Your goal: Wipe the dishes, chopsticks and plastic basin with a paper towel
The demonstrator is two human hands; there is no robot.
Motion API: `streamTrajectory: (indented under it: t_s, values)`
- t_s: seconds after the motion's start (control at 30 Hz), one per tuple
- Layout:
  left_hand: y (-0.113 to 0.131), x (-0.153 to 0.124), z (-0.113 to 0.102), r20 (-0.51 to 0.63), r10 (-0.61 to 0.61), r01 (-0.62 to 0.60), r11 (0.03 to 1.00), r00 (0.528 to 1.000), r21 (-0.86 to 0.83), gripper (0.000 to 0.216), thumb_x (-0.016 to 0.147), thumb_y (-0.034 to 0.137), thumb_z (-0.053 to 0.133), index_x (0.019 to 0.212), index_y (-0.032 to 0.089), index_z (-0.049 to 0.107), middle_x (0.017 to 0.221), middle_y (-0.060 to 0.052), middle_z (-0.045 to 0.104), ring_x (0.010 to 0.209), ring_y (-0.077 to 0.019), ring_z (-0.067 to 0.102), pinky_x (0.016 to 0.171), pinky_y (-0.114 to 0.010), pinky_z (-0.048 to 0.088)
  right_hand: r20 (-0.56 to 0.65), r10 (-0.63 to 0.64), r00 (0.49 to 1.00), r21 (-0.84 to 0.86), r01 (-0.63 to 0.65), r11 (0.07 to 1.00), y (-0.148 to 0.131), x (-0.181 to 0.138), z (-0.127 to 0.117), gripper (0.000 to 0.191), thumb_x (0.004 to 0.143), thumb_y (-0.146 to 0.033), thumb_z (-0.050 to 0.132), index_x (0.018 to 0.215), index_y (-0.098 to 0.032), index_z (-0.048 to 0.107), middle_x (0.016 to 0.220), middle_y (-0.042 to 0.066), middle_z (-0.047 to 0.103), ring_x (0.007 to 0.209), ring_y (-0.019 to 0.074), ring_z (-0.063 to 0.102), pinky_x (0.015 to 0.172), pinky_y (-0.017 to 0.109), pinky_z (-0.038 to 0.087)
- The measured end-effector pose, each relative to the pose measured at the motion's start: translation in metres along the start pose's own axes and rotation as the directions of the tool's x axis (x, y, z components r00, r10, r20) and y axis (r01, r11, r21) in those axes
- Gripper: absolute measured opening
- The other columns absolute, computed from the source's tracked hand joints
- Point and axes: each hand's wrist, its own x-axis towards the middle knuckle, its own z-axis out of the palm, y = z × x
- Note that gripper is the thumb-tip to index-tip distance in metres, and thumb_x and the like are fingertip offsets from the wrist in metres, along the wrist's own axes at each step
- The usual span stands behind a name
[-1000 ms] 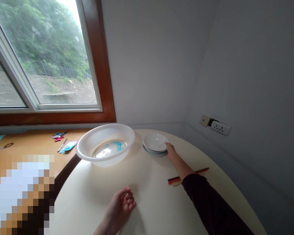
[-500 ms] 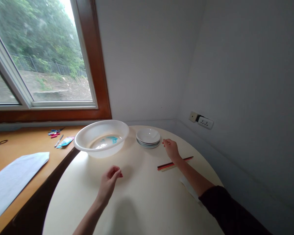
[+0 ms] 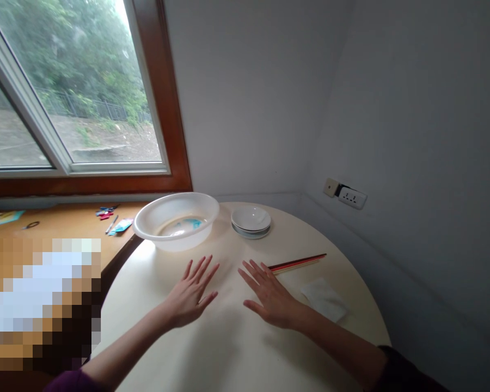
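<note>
My left hand point(image 3: 190, 294) is over the round cream table point(image 3: 175, 365), fingers spread and holding nothing. Across from it, my right hand point(image 3: 269, 294) is also spread flat with nothing in it, its fingertips covering the near ends of several chopsticks point(image 3: 300, 262) in dark, red and pale colours. Beyond my left hand stands a wide translucent plastic basin point(image 3: 179, 242) with something blue inside. A small stack of white dishes point(image 3: 251, 219) sits at the table's far side. Partly behind my right forearm lies a white cloth or tissue point(image 3: 326, 298).
On the left is a wooden desk point(image 3: 77, 220) with a pen point(image 3: 111, 224), a blue packet point(image 3: 121, 226) and small red and blue items point(image 3: 105, 212). Part of that desk is pixelated. A window point(image 3: 106, 98) and a wall socket point(image 3: 352, 197) are behind.
Both hands have opened from closed fingers to spread ones. My right hand has come back from beside the dishes toward the middle and nearer me. The view has shifted slightly.
</note>
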Motion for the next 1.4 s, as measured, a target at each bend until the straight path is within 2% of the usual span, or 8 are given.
streamTrajectory:
  t_s: [0.17,0.3,0.4,0.77,1.03,1.17,1.3,1.4]
  values:
    - [-0.002,0.0,0.011,0.017,-0.018,0.018,1.0,1.0,0.003,0.061,0.09,0.047,0.028,0.144,0.027,0.006,0.151,-0.006,0.014,0.138,-0.0248,0.01,0.109,-0.051,0.008,0.063,0.026,0.998,0.08,-0.031,0.996,-0.003,0.0,0.003,0.067,0.09,-0.05,0.035,0.144,-0.017,0.015,0.151,0.009,0.011,0.139,0.0235,0.001,0.111,0.047,0.007]
    - [-0.003,-0.011,0.035,0.15,0.017,-0.01,0.999,0.989,-0.043,0.059,0.09,0.049,0.029,0.143,0.03,0.012,0.149,-0.005,0.019,0.136,-0.0267,0.018,0.108,-0.052,0.011,0.163,0.023,0.986,0.158,-0.049,0.986,-0.002,-0.007,0.021,0.064,0.089,-0.053,0.034,0.143,-0.02,0.021,0.149,0.01,0.018,0.138,0.0231,0.009,0.112,0.046,0.005]
    - [-0.003,-0.017,0.046,0.182,-0.002,0.011,0.999,0.983,-0.049,0.058,0.09,0.05,0.028,0.143,0.031,0.012,0.149,-0.005,0.016,0.136,-0.0268,0.018,0.108,-0.052,0.012,0.207,0.063,0.976,0.203,-0.106,0.973,-0.002,-0.011,0.032,0.061,0.09,-0.053,0.032,0.142,-0.024,0.024,0.149,0.008,0.019,0.138,0.0223,0.013,0.112,0.044,0.006]
    - [-0.003,-0.018,0.047,0.17,-0.016,0.024,0.999,0.985,-0.043,0.06,0.09,0.049,0.029,0.143,0.032,0.007,0.149,-0.003,0.014,0.136,-0.0267,0.017,0.108,-0.052,0.013,0.242,0.075,0.967,0.213,-0.128,0.969,-0.002,-0.009,0.03,0.06,0.089,-0.051,0.034,0.142,-0.026,0.022,0.149,0.007,0.016,0.138,0.0229,0.012,0.112,0.046,0.005]
    - [-0.003,-0.019,0.049,0.131,-0.014,0.021,0.998,0.991,-0.056,0.059,0.089,0.048,0.031,0.143,0.033,0.012,0.149,-0.003,0.019,0.135,-0.0262,0.022,0.109,-0.049,0.013,0.259,0.076,0.963,0.215,-0.134,0.967,-0.004,-0.008,0.028,0.059,0.09,-0.052,0.032,0.142,-0.027,0.022,0.15,0.007,0.015,0.138,0.0232,0.011,0.111,0.047,0.005]
    - [0.0,-0.017,0.048,0.112,-0.055,0.066,0.993,0.992,-0.099,0.053,0.089,0.044,0.032,0.141,0.031,0.028,0.147,-0.004,0.029,0.133,-0.0266,0.028,0.108,-0.051,0.018,0.248,0.071,0.966,0.218,-0.127,0.968,-0.003,-0.008,0.028,0.059,0.089,-0.05,0.036,0.142,-0.027,0.022,0.15,0.007,0.016,0.138,0.0247,0.013,0.111,0.048,0.007]
    - [0.01,-0.001,0.049,-0.034,-0.161,0.154,0.975,0.986,-0.163,0.04,0.088,0.03,0.033,0.123,0.024,0.052,0.126,-0.01,0.054,0.116,-0.0247,0.048,0.102,-0.046,0.034,0.197,0.062,0.978,0.227,-0.107,0.968,0.0,-0.008,0.033,0.057,0.089,-0.048,0.037,0.141,-0.027,0.026,0.149,0.007,0.022,0.137,0.0243,0.017,0.111,0.048,0.009]
    - [0.015,0.02,0.054,-0.146,-0.246,0.21,0.952,0.958,-0.223,0.035,0.083,0.02,0.037,0.112,0.022,0.058,0.109,-0.011,0.06,0.099,-0.0237,0.054,0.089,-0.041,0.044,0.147,0.073,0.986,0.224,-0.105,0.969,0.0,-0.007,0.038,0.052,0.09,-0.045,0.037,0.138,-0.027,0.033,0.146,0.007,0.03,0.135,0.0232,0.024,0.111,0.045,0.012]
